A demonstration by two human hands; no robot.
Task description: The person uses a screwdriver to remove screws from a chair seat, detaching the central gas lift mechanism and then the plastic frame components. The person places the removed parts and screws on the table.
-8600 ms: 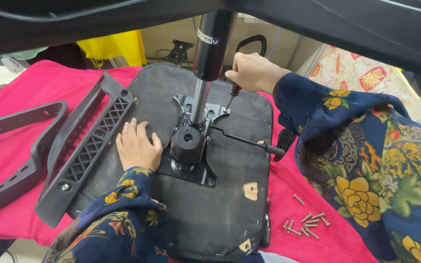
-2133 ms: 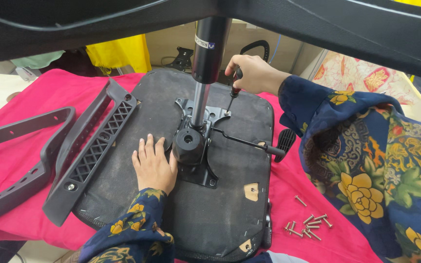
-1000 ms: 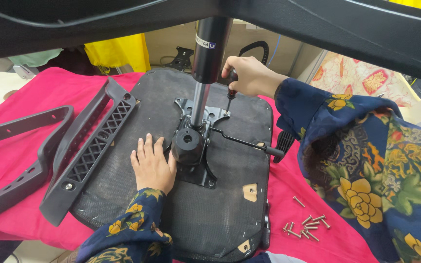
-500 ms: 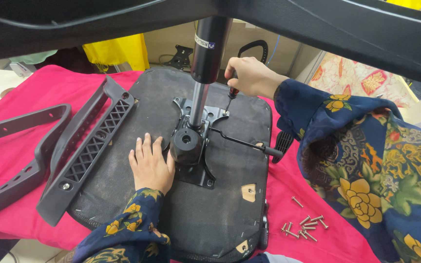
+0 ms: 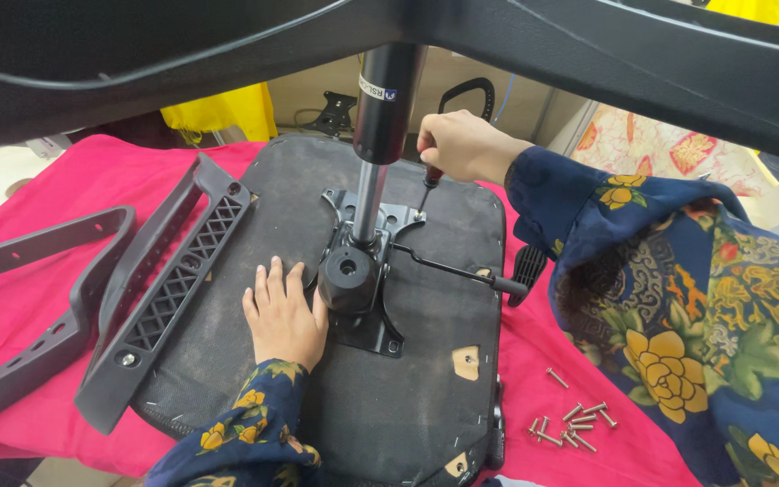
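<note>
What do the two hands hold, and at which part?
The right hand grips a screwdriver by its handle. The left hand holds nothing; it lies flat on the seat underside.

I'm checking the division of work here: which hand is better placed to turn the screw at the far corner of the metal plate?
The right hand: it already grips the screwdriver, whose tip sits at that corner of the metal plate. The left hand lies flat on the seat base, steadying it.

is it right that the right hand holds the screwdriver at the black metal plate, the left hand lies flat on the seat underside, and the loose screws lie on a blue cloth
Not quite. The head view shows the loose screws on a red cloth, not blue. The rest holds: right hand on the screwdriver at the black metal plate, left hand flat on the seat underside.
</note>
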